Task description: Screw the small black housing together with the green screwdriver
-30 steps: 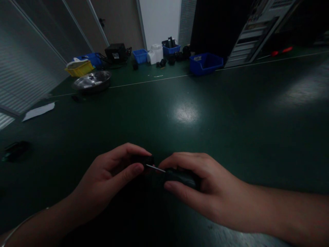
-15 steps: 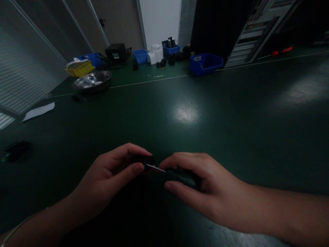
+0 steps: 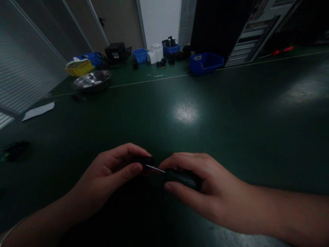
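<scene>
My left hand (image 3: 108, 175) is closed round a small black part (image 3: 144, 160), pinched between thumb and fingers just above the dark green table (image 3: 185, 113). My right hand (image 3: 203, 185) grips the dark handle of a screwdriver (image 3: 180, 176). Its thin metal shaft (image 3: 155, 168) points left, with the tip at the black part. The two hands sit close together near the table's front edge. Much of the part is hidden under my fingers.
At the far edge stand several blue bins (image 3: 205, 62), a yellow bin (image 3: 79, 68), a metal bowl (image 3: 92, 81), a white device (image 3: 155, 54) and a black box (image 3: 115, 51). A white paper (image 3: 38, 111) and a dark object (image 3: 15, 150) lie at the left. A grey cabinet (image 3: 257, 31) rises at the back right.
</scene>
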### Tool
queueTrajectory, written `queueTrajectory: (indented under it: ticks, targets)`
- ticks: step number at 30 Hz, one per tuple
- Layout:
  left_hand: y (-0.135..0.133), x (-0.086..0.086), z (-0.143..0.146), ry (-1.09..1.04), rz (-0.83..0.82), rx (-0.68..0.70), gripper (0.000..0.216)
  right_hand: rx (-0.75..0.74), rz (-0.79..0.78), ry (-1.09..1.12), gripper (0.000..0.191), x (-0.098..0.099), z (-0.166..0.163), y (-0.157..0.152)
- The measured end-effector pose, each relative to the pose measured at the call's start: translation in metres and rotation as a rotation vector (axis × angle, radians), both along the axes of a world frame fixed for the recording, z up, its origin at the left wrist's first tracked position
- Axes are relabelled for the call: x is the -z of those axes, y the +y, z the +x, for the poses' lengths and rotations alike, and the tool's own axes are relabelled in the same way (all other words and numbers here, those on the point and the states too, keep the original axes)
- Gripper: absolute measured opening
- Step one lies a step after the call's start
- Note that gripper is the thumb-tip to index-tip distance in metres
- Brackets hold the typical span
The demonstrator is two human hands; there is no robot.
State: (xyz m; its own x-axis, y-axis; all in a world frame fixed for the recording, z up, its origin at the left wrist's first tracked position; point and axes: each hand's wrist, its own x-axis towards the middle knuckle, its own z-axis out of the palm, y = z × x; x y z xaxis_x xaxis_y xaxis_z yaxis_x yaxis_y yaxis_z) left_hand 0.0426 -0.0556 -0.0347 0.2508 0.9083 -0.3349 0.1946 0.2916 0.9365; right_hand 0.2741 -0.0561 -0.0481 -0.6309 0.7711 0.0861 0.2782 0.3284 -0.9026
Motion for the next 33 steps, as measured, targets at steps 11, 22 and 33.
queueTrajectory:
  ticks: [11, 22, 33]
  targets:
    - [-0.0023, 0.0008, 0.0023, 0.01, 0.021, -0.025, 0.016, 0.001, -0.005, -0.015, 0.019, 0.0005, 0.001, -0.0027]
    - [-0.0025, 0.0021, 0.0022, 0.064, 0.06, -0.015, 0.011, 0.014, 0.003, -0.022, 0.018, -0.0007, -0.0014, 0.0012]
    - [-0.0029, 0.0007, 0.0029, 0.021, 0.047, -0.002, 0.016, 0.006, 0.0, -0.018, 0.02, 0.0006, 0.0005, -0.0005]
